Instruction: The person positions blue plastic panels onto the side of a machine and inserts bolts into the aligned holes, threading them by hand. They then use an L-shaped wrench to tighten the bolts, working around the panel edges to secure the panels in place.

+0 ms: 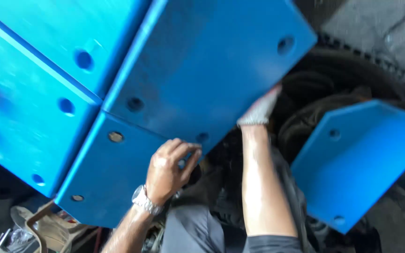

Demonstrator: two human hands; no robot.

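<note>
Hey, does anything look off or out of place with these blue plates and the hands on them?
One oddity: the right hand wears a white work glove while the left hand is bare, with only a wristwatch. The large blue plate they hold lies overlapped on a lower blue plate. No cracks or spills show, though the picture is blurred.

A separate blue panel (357, 161) with drilled holes is seen at the right, well apart from the others. A large black tyre (376, 70) is seen behind it on cracked grey concrete floor (376, 23). Tan fabric (48, 232) and clutter are seen at the lower left corner.
</note>
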